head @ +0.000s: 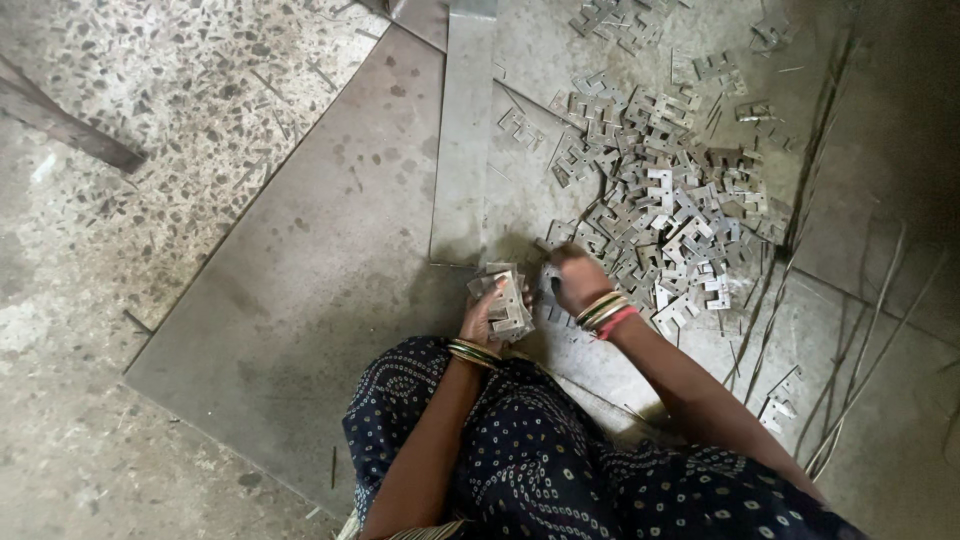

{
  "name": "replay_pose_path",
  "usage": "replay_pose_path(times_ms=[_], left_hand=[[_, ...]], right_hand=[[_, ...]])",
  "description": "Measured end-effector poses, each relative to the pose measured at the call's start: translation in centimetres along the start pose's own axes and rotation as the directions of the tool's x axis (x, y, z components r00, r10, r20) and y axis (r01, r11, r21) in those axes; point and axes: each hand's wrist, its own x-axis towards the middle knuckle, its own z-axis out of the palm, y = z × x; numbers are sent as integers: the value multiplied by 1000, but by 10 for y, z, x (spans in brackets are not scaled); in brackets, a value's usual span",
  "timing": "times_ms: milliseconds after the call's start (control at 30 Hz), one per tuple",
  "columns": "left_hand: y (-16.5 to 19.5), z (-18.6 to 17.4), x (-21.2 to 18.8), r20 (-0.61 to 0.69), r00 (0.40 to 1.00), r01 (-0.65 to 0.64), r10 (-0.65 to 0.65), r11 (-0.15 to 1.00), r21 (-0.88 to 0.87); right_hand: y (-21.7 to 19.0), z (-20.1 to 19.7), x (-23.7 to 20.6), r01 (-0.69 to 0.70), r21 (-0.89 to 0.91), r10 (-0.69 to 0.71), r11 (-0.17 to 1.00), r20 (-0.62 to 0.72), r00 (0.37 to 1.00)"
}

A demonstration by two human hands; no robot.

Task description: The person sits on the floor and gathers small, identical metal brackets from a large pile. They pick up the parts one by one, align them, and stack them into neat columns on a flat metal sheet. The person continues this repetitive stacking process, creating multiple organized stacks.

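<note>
Left hand: the left hand (487, 312) was clenched around a stack (509, 300) of flat metal stampings, palm turned up, so the pieces sat edge to edge and squared in the grip.
Stack: held just above the person's lap, clear of the floor, close beside the other hand; that nearness appeared to suit passing pieces across without reaching.
Right hand: the right hand (575, 278) lay knuckles up at the near edge of the pile (665, 205), fingers curled down onto the loose pieces. Whether it pinched one piece or merely pressed on them could not be told.
Pile: loose notched stampings lay heaped on the floor, ahead and to the right, densest just beyond the right hand; scattered strays lay further out.
Sheet: a large flat metal sheet (300, 270) lay on the floor under and to the left of the hands, bare where it showed.
Strip: a long narrow metal strip (464, 130) lay across the sheet, its near end just ahead of the stack, apart from it.
Offcuts: thin metal slivers (850, 330) lay to the right of the pile.
Floor: speckled stone floor (130, 100), dusty, carried everything.
</note>
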Motion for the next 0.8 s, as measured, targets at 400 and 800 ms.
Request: replay_pose_path(times_ms=[400,800], left_hand=[[-12,-18,4,-31,1000,1,0,998,55],[2,1,-7,118,982,153,-146,987,-51]], right_hand=[[3,-25,15,240,64,-205,969,-340,918],[13,47,-27,274,-384,-427,881,-399,812]])
